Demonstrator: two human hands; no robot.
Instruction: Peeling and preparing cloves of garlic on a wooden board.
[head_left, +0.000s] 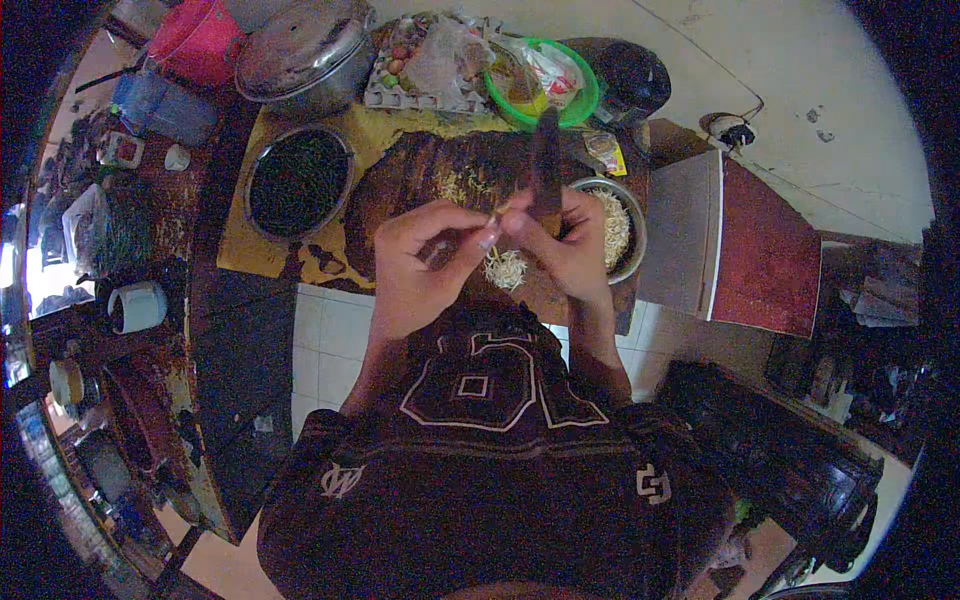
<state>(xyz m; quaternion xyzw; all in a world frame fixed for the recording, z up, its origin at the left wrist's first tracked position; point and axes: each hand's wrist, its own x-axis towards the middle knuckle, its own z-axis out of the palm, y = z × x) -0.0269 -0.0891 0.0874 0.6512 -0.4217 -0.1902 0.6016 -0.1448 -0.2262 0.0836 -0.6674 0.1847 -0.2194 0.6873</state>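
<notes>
Over a round wooden chopping board (420, 161), both hands meet at the fingertips. My left hand (416, 266) pinches a thin pale strand, which looks like a bean sprout (493, 222). My right hand (574, 240) is curled around a dark knife (547, 161), its blade pointing away from me; its thumb and finger meet the left fingertips. Just below the hands lies a small heap of white sprouts (505, 270). Yellowish scraps (461, 186) lie farther up the board. Partly behind my right hand stands a metal bowl (640, 232) of pale sprouts (616, 225).
At left is a metal bowl (252, 206) of dark green pieces. Along the back stand a lidded pot (307, 56), an egg tray (420, 101) and a green basket (592, 97) with bags. A yellow packet (609, 156) lies at right. A white mug (142, 307) stands on the left counter.
</notes>
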